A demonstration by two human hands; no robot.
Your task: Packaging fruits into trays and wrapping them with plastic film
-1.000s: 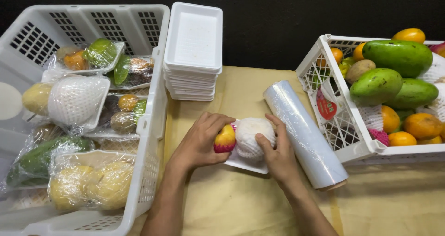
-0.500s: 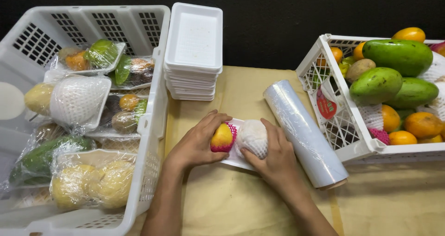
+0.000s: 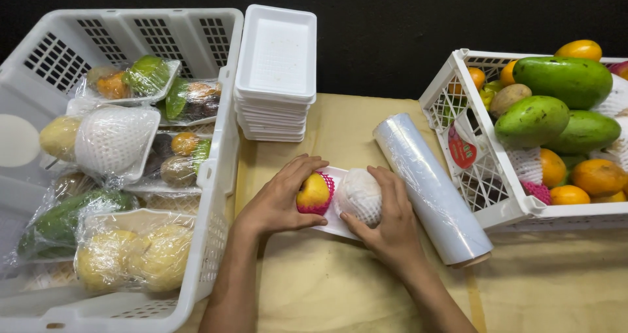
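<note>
White plastic forms the large crate (image 3: pixel 216 195) at far left, which holds film-wrapped trays of fruit and vegetables (image 3: pixel 131 254). Just right of its far corner stands a stack of empty white foam trays (image 3: pixel 275 71) on the tan-covered table (image 3: pixel 549 287). At centre, a single white foam tray (image 3: pixel 335 223) lies on the table. The left hand (image 3: pixel 278 199) is cupped around a yellow-red fruit (image 3: pixel 313 190) in a pink foam net, fingers curled over its far side, pressing it onto the tray. The right hand (image 3: pixel 389 225) curls likewise over a fruit in a white foam net (image 3: pixel 358 194), which sits on the same tray, touching the first. Just right of this hand lies a roll of clear cling film (image 3: pixel 432 189), angled across the table. At far right a smaller white crate (image 3: pixel 484 195) holds green mangoes (image 3: pixel 562 81), oranges and other loose fruit.
</note>
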